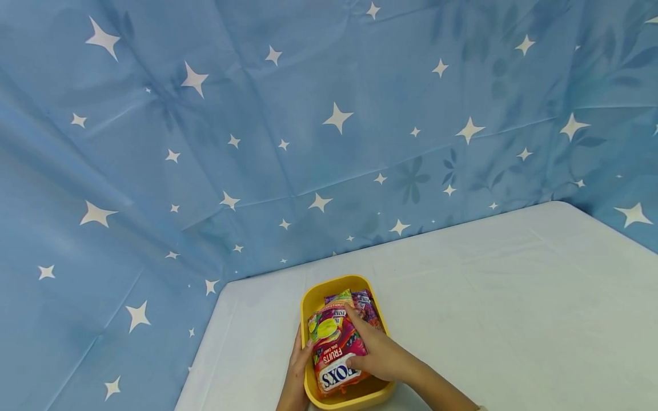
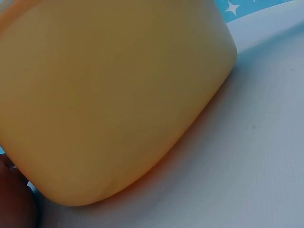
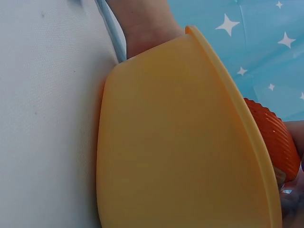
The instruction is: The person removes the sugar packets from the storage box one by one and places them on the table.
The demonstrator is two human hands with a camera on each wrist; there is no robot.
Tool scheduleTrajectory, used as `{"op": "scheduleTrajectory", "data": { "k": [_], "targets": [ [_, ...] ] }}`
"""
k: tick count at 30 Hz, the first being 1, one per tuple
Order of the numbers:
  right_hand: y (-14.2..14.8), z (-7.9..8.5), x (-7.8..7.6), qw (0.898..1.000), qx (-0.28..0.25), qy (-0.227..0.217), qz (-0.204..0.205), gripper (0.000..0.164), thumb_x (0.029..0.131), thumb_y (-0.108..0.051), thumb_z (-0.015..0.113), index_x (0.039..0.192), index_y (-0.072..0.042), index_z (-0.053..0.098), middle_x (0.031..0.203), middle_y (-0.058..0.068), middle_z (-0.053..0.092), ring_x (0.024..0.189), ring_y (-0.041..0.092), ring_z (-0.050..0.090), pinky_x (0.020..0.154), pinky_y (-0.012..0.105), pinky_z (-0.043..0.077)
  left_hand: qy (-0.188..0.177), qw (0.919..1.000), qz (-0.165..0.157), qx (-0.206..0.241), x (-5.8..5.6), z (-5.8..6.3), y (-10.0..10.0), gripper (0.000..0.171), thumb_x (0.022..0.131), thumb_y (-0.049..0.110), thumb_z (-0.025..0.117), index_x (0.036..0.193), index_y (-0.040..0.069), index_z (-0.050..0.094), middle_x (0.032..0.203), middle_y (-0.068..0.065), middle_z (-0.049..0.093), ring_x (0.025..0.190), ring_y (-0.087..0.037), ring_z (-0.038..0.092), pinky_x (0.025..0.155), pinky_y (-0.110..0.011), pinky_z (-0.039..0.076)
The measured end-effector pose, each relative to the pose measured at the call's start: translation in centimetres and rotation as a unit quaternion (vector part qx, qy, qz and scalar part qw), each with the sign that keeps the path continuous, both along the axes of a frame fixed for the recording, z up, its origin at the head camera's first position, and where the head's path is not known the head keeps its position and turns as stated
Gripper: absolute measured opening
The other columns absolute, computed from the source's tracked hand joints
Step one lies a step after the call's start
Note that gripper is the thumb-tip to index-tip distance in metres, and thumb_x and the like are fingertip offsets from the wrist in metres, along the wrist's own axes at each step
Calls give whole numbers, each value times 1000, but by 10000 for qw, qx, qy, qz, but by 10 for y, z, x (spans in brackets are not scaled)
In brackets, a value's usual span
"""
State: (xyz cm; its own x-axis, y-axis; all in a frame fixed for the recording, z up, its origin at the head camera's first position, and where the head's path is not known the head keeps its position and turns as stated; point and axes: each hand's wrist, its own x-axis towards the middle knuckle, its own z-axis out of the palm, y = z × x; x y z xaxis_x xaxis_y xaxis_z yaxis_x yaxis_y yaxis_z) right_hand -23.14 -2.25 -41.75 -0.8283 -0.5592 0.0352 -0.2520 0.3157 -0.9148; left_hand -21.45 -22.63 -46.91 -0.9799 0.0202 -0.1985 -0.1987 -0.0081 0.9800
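A yellow plastic bin point(image 1: 380, 395) with rounded corners stands on the white table. Inside it lies a red FOX'S fruits candy bag point(image 1: 329, 348), its lettering upside down. My right hand point(image 1: 381, 354) grips this bag from the right, fingers along its far part and thumb over its near part. Purple and green candy packets point(image 1: 365, 302) show beneath it at the far end. At the bin's left wall my left hand point(image 1: 300, 365) holds the side, thumb over the rim. In the right wrist view, the bag's orange crimped end point(image 3: 270, 137) pokes past the rim.
White cloth covers the tabletop point(image 1: 488, 302), which stretches far to the right. A blue curtain with white stars point(image 1: 308, 142) hangs behind and to the left of the table. The bin's outer wall point(image 2: 109, 104) fills much of the left wrist view.
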Motion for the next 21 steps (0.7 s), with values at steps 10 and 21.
{"op": "scheduleTrajectory", "data": {
  "k": [10, 21],
  "targets": [
    [0, 2, 0, 9999, 128, -17, -86, 90, 77, -9, 70, 147, -12, 15, 145, 23, 29, 129, 47, 29, 97, 66, 28, 121, 9999, 40, 60, -1, 0, 3, 74, 93, 50, 36, 147, 25, -8, 152, -17, 8, 132, -31, 32, 102, -39, 39],
    [1, 3, 0, 9977, 87, -462, -482, 85, 77, -6, 68, 147, -17, 20, 144, 23, 31, 126, 49, 33, 93, 65, 34, 10, 9999, 157, -10, -1, 0, 2, 78, 91, 52, 38, 147, 24, -8, 151, -18, 9, 131, -32, 35, 98, -38, 43]
  ]
}}
